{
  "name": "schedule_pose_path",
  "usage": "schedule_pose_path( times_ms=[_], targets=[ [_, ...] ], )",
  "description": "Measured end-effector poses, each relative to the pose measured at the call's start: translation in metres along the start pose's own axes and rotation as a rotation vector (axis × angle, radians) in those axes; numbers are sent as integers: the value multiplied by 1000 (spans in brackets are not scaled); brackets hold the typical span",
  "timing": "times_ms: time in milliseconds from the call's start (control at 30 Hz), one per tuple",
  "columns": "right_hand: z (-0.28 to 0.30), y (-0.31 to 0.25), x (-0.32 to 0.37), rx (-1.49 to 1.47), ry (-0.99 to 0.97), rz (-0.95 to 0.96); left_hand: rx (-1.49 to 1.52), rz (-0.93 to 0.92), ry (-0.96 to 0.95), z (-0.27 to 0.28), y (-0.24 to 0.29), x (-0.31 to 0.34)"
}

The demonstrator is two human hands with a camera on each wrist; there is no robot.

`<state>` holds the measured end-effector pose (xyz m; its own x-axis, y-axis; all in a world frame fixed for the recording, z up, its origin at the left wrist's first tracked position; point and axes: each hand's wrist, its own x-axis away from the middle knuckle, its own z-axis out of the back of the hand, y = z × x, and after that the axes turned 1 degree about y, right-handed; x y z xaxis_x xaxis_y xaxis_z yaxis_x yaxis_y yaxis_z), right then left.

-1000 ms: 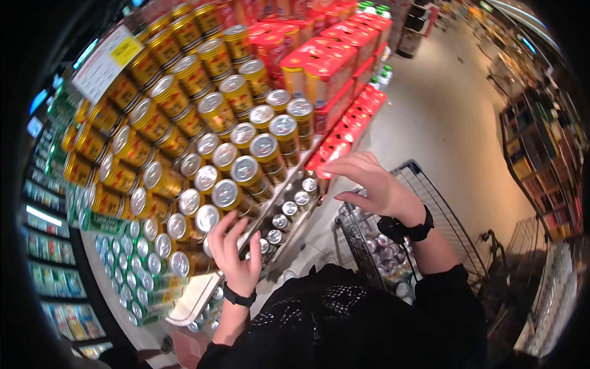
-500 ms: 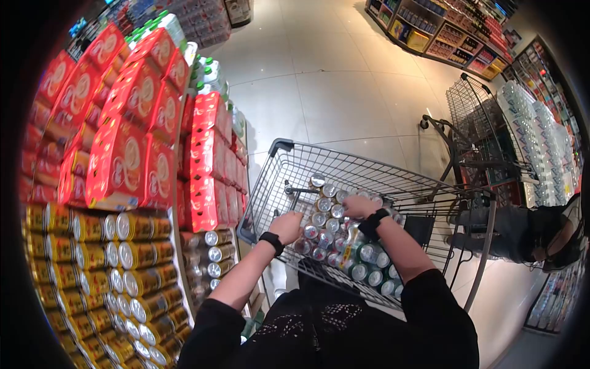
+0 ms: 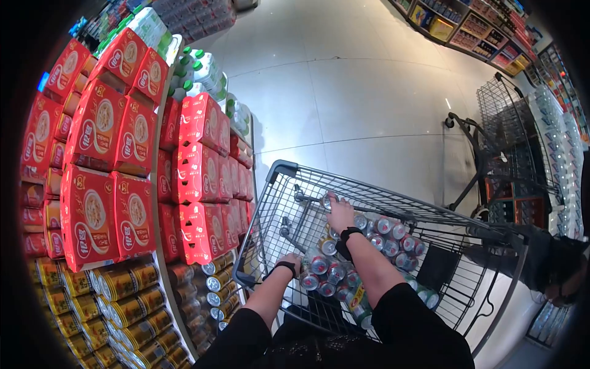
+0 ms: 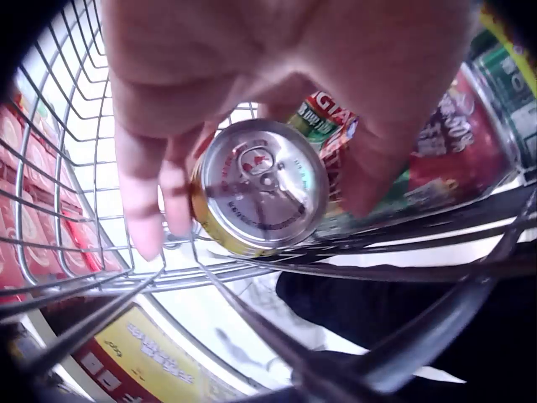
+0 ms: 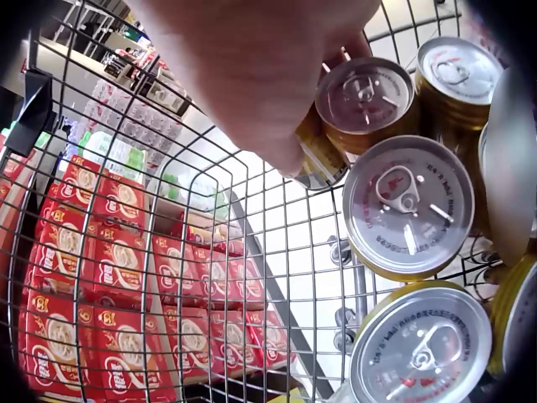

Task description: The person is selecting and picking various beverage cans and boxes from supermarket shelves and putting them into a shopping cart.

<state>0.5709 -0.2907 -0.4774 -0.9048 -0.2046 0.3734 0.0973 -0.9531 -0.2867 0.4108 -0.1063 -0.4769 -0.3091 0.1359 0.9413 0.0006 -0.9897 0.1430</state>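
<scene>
Both hands are inside a wire shopping cart (image 3: pixel 284 167). At its near side, my left hand (image 3: pixel 294 263) (image 4: pixel 285 59) curls around an upright gold can (image 4: pixel 265 186), thumb on one side and fingers on the other. Farther in, my right hand (image 3: pixel 342 216) (image 5: pixel 252 67) has its thumb and fingers around a gold can (image 5: pixel 366 97); part of the grip is hidden. More silver-topped cans (image 5: pixel 409 206) stand close beside that can. Red-labelled cans (image 3: pixel 319 265) are grouped between the hands and toward the handle end.
Red multipacks (image 3: pixel 95 209) and stacked gold cans (image 3: pixel 129 283) line the left, with green-capped bottles (image 3: pixel 209 71) behind. A second cart (image 3: pixel 504 104) stands at the right, near a person in dark clothes (image 3: pixel 522 255). Tiled floor (image 3: pixel 356 92) stretches ahead.
From above the gold can display, both open hands have come into the cart. Since half a second ago, my right hand has moved forward and left, and my left hand slightly toward the body.
</scene>
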Motion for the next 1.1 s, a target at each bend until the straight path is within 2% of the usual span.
schedule_pose_path(
  times_ms=[67, 167, 233, 333, 367, 467, 500, 533, 600, 733, 767, 800, 833, 933, 967, 1067, 1100],
  targets=[
    [-2, -2, -7, -26, -63, 7, -16, 92, 58, -6, 6, 7],
    [-5, -4, -18, -55, -38, 3, 220, 201, 209, -84, -23, -84],
    [-15, 2, -22, -102, 19, 25, -38, -9, 179, -26, -4, -20],
    [3, 9, -19, -205, 49, 218, -29, -30, 186, 8, 1, 3],
    [15, 7, -17, -206, -77, 191, 35, -39, 278, 16, 1, 12],
    [55, -15, -5, -311, -101, 242, 219, 43, 299, 63, 3, 41],
    [69, -21, -1, -355, -104, 260, 268, 19, 355, 84, 5, 65],
    [84, -28, 0, -409, -16, 387, 316, -1, 418, 100, 3, 83],
    [118, -34, 17, -516, 142, 633, 463, -159, 604, 110, -6, 108],
    [233, -62, 86, -616, -150, 557, 735, -477, 830, 138, -16, 242],
    [260, -66, 104, -611, -154, 617, 860, -465, 828, 138, -14, 280],
    [282, -71, 120, -684, -176, 652, 877, -464, 904, 133, -12, 317],
    [298, -77, 138, -760, -205, 687, 982, -522, 914, 124, -16, 345],
    [327, -88, 178, -909, -312, 802, 1363, -792, 902, 81, -25, 404],
    [329, -93, 189, -999, -371, 824, 1564, -916, 812, 63, -26, 421],
    [332, -131, 228, -1330, -609, 810, 1744, -1113, 921, 20, -21, 473],
    [326, -144, 239, -1419, -697, 809, 1781, -1123, 1019, 6, -19, 481]
  ],
)
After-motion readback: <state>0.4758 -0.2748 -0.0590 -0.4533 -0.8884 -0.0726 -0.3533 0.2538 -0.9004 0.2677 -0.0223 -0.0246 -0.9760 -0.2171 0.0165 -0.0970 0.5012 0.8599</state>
